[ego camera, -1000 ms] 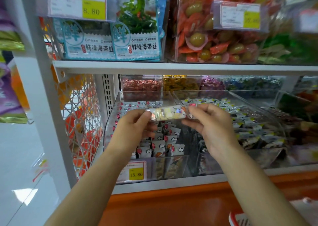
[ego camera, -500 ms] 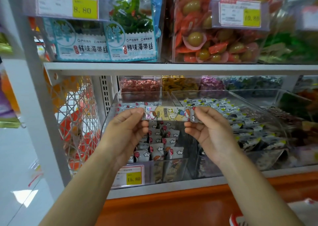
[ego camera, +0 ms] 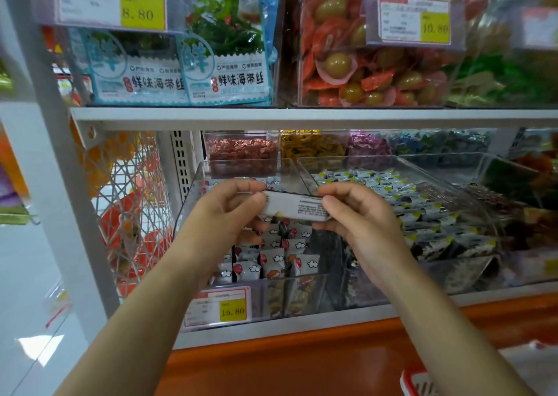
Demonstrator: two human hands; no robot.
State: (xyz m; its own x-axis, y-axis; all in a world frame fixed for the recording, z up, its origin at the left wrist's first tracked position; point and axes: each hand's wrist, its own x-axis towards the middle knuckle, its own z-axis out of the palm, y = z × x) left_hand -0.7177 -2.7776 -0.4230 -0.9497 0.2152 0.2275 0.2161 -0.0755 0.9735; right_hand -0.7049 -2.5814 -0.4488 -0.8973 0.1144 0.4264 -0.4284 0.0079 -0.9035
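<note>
View: head camera
Packet: a small snack packet, held level between both hands just above the left bin, its white side with fine print facing the camera.
Left hand: thumb and fingers pinch the packet's left end.
Right hand: fingers curled, pinching the packet's right end.
Left bin: clear plastic on the lower shelf, holding small white packets; a price tag reading 15.80 is on its front.
Right bin: just beside the left bin, filled with black-and-white packets.
</note>
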